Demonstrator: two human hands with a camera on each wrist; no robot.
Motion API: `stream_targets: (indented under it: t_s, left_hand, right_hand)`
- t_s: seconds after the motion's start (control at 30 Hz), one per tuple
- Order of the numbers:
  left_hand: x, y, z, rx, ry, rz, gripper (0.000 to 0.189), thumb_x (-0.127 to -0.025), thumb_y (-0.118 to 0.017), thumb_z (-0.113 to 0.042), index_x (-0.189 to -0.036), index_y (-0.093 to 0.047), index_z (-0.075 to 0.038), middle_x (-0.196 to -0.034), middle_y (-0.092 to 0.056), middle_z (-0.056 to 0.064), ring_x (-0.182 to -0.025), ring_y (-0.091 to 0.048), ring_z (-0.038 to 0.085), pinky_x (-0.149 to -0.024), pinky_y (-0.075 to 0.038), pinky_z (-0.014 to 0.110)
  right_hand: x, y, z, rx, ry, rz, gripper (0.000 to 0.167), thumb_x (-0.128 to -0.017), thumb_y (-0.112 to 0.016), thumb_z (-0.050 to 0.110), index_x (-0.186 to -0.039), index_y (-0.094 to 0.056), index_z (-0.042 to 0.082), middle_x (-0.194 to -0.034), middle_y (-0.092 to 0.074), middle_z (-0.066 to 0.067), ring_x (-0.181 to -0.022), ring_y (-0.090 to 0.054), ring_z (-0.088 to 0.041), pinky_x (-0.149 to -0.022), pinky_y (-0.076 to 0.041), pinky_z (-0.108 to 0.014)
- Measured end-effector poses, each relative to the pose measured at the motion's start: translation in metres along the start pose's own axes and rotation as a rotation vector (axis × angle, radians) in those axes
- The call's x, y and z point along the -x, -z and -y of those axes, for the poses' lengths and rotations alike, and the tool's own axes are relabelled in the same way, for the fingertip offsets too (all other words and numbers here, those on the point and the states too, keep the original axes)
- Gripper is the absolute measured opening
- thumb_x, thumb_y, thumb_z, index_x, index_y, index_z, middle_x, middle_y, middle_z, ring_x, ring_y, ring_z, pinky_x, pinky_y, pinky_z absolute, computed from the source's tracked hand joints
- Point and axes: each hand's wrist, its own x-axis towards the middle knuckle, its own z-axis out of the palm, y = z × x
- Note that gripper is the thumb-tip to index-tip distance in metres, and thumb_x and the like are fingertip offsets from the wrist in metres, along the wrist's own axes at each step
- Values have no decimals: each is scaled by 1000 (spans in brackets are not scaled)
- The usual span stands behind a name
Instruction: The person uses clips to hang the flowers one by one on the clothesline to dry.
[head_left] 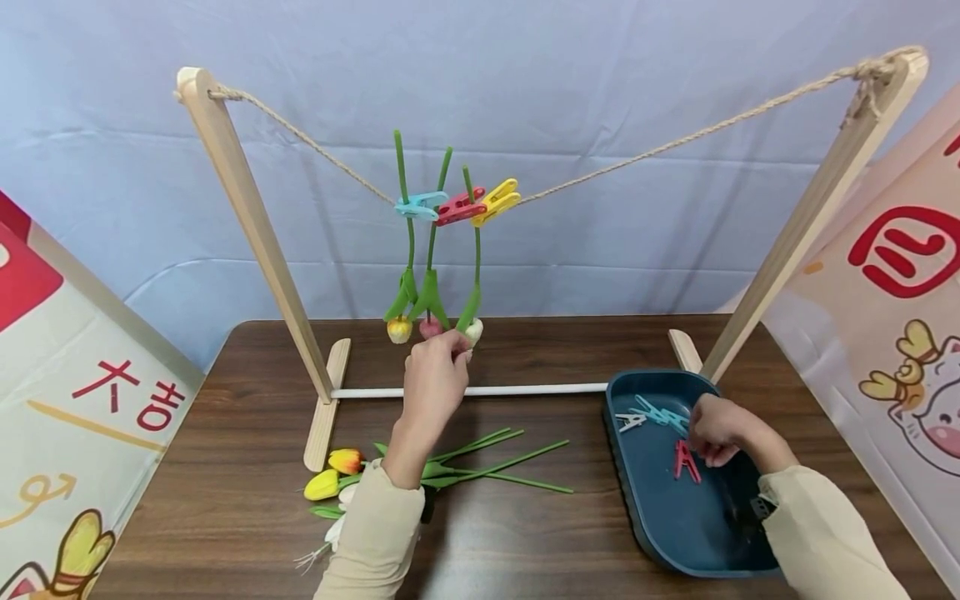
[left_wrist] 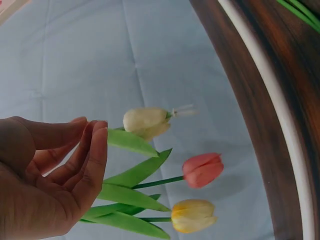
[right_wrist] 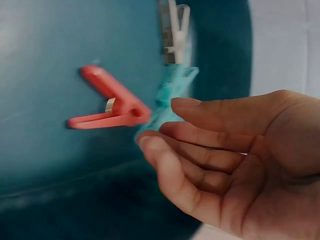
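Note:
Three tulips hang head down from the rope: a yellow one (left_wrist: 194, 216), a pink one (left_wrist: 202, 170) and a white one (left_wrist: 146, 122). A blue clothespin (head_left: 420, 206), a red clothespin (head_left: 461, 207) and a yellow clothespin (head_left: 497, 202) pin their stems. My left hand (head_left: 433, 379) is raised beside the white and pink blooms, thumb and fingertips together with nothing visible between them. Inside the blue tray (head_left: 637, 500), my right hand (head_left: 722, 429) has thumb and index finger apart, close over teal clothespins (right_wrist: 172, 90). A red clothespin (right_wrist: 112, 102) and a white one (head_left: 630, 421) lie near it.
Wooden posts (head_left: 251, 217) hold up the sagging rope (head_left: 675, 143), with a white rod (head_left: 536, 389) across the base. More tulips (head_left: 322, 485) lie on the table under my left forearm, stems (head_left: 517, 475) pointing right. Printed boards flank the table.

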Motion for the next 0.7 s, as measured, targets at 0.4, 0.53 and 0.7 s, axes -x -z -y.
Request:
stream_targets:
  t_s: [0.4,0.53,0.7]
  left_hand:
    - [10,-7,9,-32,8,37,4,-76,-69,-2,-75,-67,-6,-66,-62,4,-66,-61,30,-60,-47,45]
    - [12,-9,12,-45,18,64,5,-76,-69,-2,-76,-67,-6,-66,-62,4,-65,-60,29,-58,-47,43]
    - [14,-10,14,-35,34,64,5,-76,-69,-3,-74,-67,-7,-66,-62,3,-65,-61,29,-58,-47,43]
  right_hand:
    - [-1,-14,-11,12,-112,62,13,-78,-59,-6,-65,-59,-6,-53,-59,-11,-45,-59,-15,-48,-51,-28]
    - [-2,-16,-12,23,-124,60,13,-78,-59,-6,-65,-58,-6,-54,-59,-12,-45,-60,-15,-47,-51,-28]
    - [-3,-17,-13,24,-124,55,11,-77,-57,-8,-66,-58,-6,-54,-60,-12,-45,-60,-15,-47,-50,-27]
